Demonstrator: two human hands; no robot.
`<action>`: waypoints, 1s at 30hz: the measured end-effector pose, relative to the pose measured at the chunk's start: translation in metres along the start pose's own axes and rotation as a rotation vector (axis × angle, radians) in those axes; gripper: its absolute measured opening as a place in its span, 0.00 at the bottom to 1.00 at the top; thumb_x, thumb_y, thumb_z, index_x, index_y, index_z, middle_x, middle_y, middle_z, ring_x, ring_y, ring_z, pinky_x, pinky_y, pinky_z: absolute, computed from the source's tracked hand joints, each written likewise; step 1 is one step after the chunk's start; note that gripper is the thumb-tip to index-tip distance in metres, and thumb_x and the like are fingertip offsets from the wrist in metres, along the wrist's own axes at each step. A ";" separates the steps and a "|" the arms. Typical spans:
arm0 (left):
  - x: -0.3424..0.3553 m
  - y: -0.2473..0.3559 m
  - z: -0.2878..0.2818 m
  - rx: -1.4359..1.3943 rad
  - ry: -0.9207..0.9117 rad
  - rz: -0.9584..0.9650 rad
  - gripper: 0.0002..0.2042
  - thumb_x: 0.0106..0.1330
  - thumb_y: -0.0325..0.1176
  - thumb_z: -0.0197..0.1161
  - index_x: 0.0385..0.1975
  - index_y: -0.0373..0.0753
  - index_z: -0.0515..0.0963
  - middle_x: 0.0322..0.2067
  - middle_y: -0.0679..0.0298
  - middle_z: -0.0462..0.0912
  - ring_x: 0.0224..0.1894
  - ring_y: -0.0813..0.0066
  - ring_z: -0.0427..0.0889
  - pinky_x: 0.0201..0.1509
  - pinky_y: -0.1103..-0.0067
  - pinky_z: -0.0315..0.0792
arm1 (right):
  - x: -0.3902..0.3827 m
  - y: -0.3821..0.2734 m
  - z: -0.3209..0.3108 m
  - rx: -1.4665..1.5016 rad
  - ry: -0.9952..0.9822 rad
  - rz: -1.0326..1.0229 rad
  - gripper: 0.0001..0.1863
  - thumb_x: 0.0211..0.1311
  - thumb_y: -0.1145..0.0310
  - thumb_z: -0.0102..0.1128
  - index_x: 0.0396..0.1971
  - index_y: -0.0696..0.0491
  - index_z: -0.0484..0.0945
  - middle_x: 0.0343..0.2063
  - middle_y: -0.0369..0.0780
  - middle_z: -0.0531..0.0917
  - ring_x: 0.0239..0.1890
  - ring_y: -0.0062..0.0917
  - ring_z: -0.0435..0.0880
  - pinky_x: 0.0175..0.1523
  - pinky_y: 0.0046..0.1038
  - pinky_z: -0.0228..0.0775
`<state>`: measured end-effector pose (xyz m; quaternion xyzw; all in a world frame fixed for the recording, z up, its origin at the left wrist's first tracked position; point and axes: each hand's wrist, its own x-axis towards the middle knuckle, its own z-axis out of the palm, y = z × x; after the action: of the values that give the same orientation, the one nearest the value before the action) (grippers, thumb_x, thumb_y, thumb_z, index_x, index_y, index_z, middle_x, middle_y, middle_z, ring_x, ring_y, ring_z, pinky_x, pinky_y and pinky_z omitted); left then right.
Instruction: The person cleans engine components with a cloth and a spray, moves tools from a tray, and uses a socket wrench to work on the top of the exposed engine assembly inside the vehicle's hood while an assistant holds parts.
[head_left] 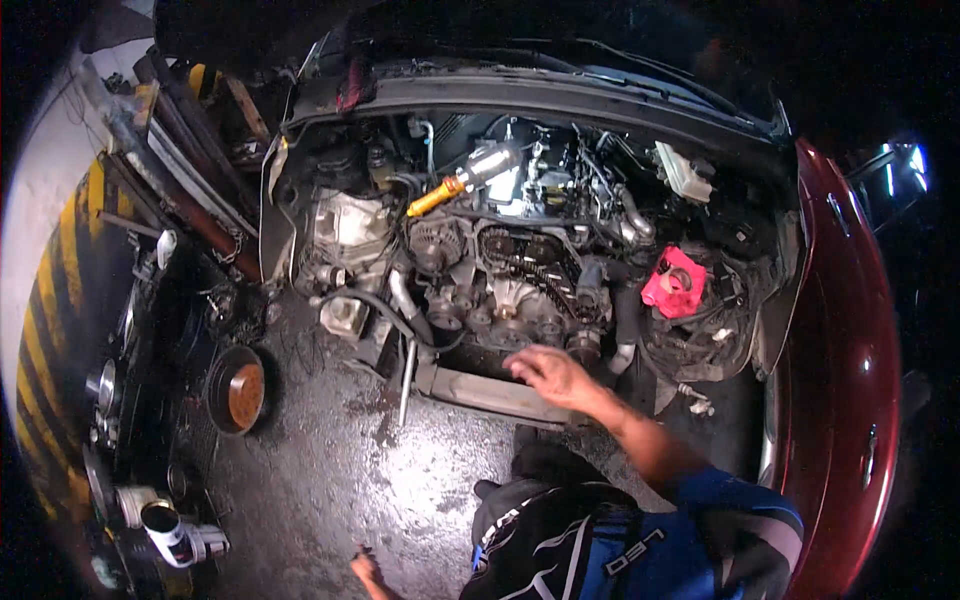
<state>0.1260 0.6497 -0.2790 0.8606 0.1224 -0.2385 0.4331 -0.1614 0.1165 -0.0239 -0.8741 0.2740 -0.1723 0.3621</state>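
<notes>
One view is all we are getting, from the head camera looking down into an open engine bay [520,240] of a dark red car [850,360]. We are reaching our right hand [552,375] forward over the front crossmember [480,392], its fingers [522,366] spread slightly apart and gripping nothing; the hand is hovering just in front of the exposed pulleys and timing chain [525,262], near them but not clearly touching. Our left hand [366,572] is showing only at the lower edge, low over the wet concrete floor [330,460]; we cannot tell whether its fingers are apart or together. A yellow-handled work light [462,180] is lying across the top of the engine, shining on the parts behind it. A pink rag [672,284] is sitting on the right side of the bay. On the floor to the left, a round rusty pan [238,390] is resting near a cluttered rack, and a cylindrical can [165,528] is lying lower down. A yellow and black striped wall [50,330] is curving along the left rim.
</notes>
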 end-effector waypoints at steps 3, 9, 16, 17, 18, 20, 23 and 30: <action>0.054 0.057 0.018 -0.048 0.054 -0.011 0.28 0.67 0.56 0.54 0.24 0.32 0.80 0.09 0.71 0.64 0.07 0.80 0.57 0.11 0.77 0.50 | 0.044 0.011 -0.055 -0.231 0.304 -0.132 0.14 0.71 0.61 0.47 0.44 0.52 0.79 0.39 0.44 0.79 0.44 0.37 0.80 0.50 0.34 0.73; 0.067 0.105 0.102 1.351 -0.278 0.747 0.21 0.61 0.32 0.51 0.55 0.35 0.70 0.30 0.58 0.83 0.28 0.69 0.78 0.39 0.68 0.68 | 0.137 0.016 -0.197 -0.319 0.550 -0.134 0.11 0.65 0.64 0.53 0.40 0.56 0.79 0.38 0.45 0.80 0.42 0.40 0.80 0.50 0.34 0.72; 0.022 0.125 0.210 0.542 -0.593 0.129 0.16 0.64 0.38 0.53 0.47 0.37 0.75 0.24 0.62 0.80 0.22 0.74 0.74 0.31 0.72 0.65 | 0.254 0.010 -0.263 -0.492 0.692 -0.213 0.11 0.65 0.64 0.55 0.36 0.55 0.79 0.34 0.45 0.81 0.40 0.42 0.80 0.47 0.38 0.72; 0.023 0.133 0.219 0.549 -0.608 0.104 0.15 0.64 0.38 0.53 0.46 0.37 0.76 0.24 0.62 0.80 0.21 0.74 0.73 0.29 0.72 0.64 | 0.270 0.009 -0.270 -0.543 0.719 -0.271 0.11 0.64 0.63 0.56 0.35 0.55 0.79 0.34 0.44 0.82 0.39 0.42 0.80 0.47 0.39 0.72; 0.026 0.141 0.225 0.555 -0.615 0.087 0.15 0.64 0.39 0.53 0.45 0.37 0.76 0.23 0.63 0.79 0.20 0.75 0.73 0.28 0.73 0.64 | 0.289 0.008 -0.273 -0.538 0.732 -0.249 0.10 0.64 0.63 0.56 0.34 0.55 0.80 0.33 0.44 0.83 0.38 0.41 0.81 0.46 0.38 0.73; 0.039 0.157 0.230 0.556 -0.617 0.054 0.14 0.65 0.41 0.54 0.42 0.38 0.78 0.21 0.64 0.78 0.19 0.76 0.71 0.26 0.74 0.63 | 0.323 0.009 -0.281 -0.600 0.746 -0.347 0.10 0.64 0.63 0.56 0.34 0.55 0.80 0.33 0.44 0.84 0.37 0.40 0.81 0.47 0.38 0.73; 0.065 0.179 0.232 0.541 -0.610 0.030 0.14 0.66 0.43 0.54 0.39 0.39 0.80 0.19 0.65 0.77 0.16 0.78 0.70 0.23 0.76 0.62 | 0.380 0.008 -0.286 -0.739 0.661 -0.394 0.11 0.65 0.63 0.54 0.37 0.54 0.80 0.35 0.44 0.83 0.41 0.40 0.81 0.50 0.39 0.72; 0.154 0.244 0.214 0.433 -0.672 0.122 0.18 0.69 0.49 0.56 0.30 0.41 0.84 0.13 0.69 0.75 0.11 0.82 0.66 0.15 0.79 0.58 | 0.552 0.010 -0.288 -1.039 0.320 -0.103 0.14 0.58 0.61 0.55 0.37 0.54 0.81 0.39 0.48 0.82 0.46 0.44 0.79 0.50 0.42 0.71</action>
<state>0.2949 0.3338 -0.3006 0.8116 -0.1304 -0.5008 0.2712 0.1275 -0.3783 0.2209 -0.9132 0.3315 -0.1628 -0.1724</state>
